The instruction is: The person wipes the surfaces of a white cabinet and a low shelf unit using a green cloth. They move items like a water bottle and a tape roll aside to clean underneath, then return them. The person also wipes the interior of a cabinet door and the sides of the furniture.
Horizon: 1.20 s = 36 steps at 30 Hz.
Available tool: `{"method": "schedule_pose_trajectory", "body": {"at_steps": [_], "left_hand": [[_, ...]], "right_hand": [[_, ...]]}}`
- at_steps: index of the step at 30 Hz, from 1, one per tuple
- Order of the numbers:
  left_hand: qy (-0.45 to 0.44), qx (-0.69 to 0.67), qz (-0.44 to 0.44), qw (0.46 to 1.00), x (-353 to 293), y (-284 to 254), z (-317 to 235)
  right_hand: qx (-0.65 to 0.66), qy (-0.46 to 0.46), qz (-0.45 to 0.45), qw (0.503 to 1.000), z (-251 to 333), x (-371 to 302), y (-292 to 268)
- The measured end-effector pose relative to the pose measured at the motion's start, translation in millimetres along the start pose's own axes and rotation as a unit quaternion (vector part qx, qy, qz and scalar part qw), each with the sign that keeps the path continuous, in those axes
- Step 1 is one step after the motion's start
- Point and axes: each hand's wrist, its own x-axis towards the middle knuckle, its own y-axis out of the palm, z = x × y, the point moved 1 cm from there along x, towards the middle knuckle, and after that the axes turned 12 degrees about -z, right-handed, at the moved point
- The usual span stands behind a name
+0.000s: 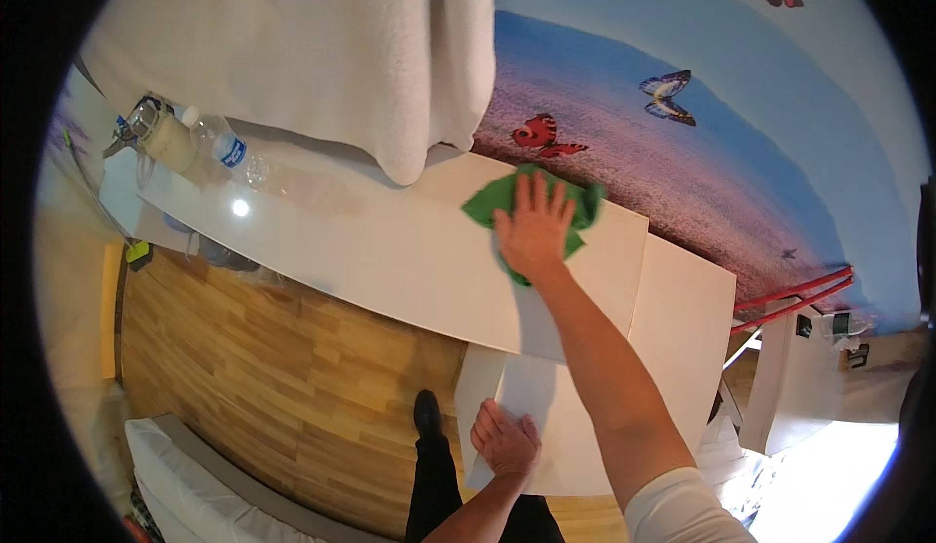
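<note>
My right hand lies flat with its fingers spread on a crumpled green cloth, pressing it against the long white tabletop. The cloth sticks out around the hand, near the edge by the painted wall. Lower down, my left hand rests at the edge of a lower white surface, its fingers loosely bent and the thumb apart. I see no object in it.
A clear plastic bottle and a jar with pale contents stand at the tabletop's far left. A white curtain hangs over the back edge. Red bars and a white cabinet are at the right. Below is wooden flooring.
</note>
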Motion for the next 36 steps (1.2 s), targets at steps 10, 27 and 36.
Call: {"method": "schedule_pose_trajectory", "body": {"at_steps": [10,27,36], "left_hand": [[0.019,-0.195,0.033,0.98,40.1,-31.6,34.8],[0.213,0.02,-0.223,0.951,364.4,-80.4,99.5],[0.2,0.098,-0.189,0.956,354.0,-81.3,75.6]], "right_hand": [[0.129,-0.1,0.046,0.985,42.6,-169.8,-52.6],[0.038,0.027,0.012,0.999,61.2,-176.8,-57.7],[0.067,0.034,-0.007,0.997,-106.8,-260.7,-82.9]]}}
